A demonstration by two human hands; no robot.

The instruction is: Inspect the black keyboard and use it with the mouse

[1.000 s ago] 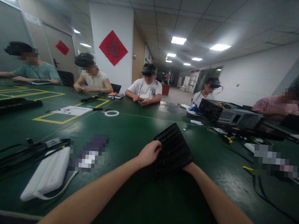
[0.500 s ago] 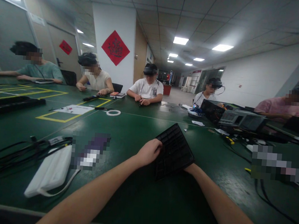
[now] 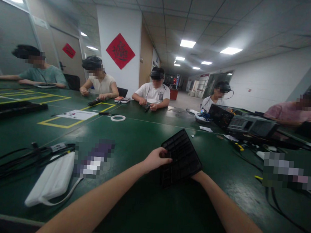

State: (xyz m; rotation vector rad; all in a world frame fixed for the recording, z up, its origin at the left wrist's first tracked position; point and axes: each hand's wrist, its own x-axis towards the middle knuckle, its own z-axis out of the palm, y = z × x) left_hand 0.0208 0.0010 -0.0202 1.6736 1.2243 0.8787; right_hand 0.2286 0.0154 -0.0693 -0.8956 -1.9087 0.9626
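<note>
A black plastic tray with a grid of small compartments (image 3: 183, 153) is held tilted above the green table (image 3: 143, 137). My left hand (image 3: 156, 160) is at its left edge, with the thumb lying across the compartments and the index finger bent. A dark gap shows between thumb and finger; I cannot make out any small part there. My right hand (image 3: 198, 175) supports the tray from behind at its lower right, and its fingers are hidden by the tray.
To the left lie a white power bank (image 3: 52, 178) with a cable, a blurred-out phone (image 3: 97, 158) and coiled black cables (image 3: 20, 161). A white tape roll (image 3: 118, 118) sits farther off. An opened computer case (image 3: 251, 124) stands right. Several people sit around the table.
My left thumb has stretched out over the compartments and its fingers have shifted on the tray's left side. The tray and my right hand stay nearly in place.
</note>
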